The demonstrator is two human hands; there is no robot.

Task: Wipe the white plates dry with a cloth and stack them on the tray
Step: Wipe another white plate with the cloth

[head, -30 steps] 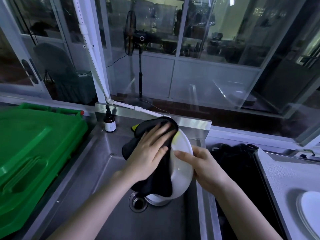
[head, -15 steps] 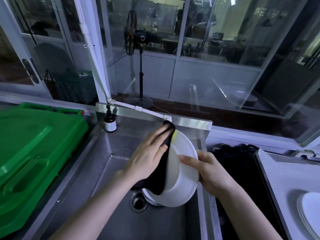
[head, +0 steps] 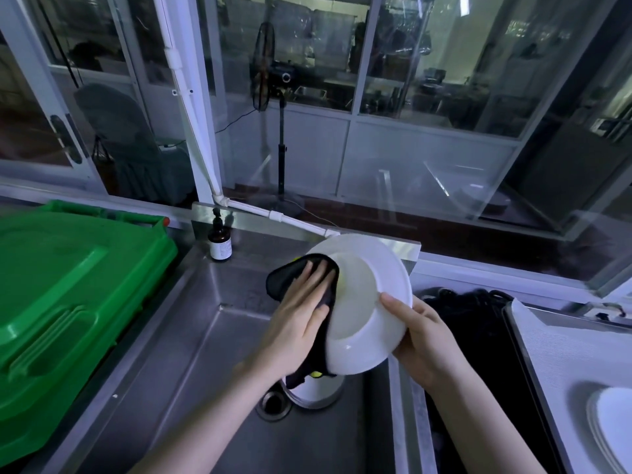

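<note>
A white plate (head: 366,302) is held tilted above the steel sink (head: 212,354). My right hand (head: 424,340) grips its right rim, thumb on the face. My left hand (head: 301,316) presses a black cloth (head: 290,273) with yellow trim flat against the plate's left side, fingers straight. More white plates (head: 316,391) sit in the sink below, mostly hidden by the cloth and the held plate. A stack of white plates (head: 612,422) lies on the tray (head: 561,350) at the right.
A green bin lid (head: 65,295) fills the left side. A brown pump bottle (head: 220,239) stands at the sink's back edge. A dark basin (head: 478,336) lies between sink and tray. The drain (head: 273,403) is beside the plates in the sink. Windows run behind.
The plate has tilted to show more of its face and risen slightly. My left hand with the cloth has slid to the plate's left edge.
</note>
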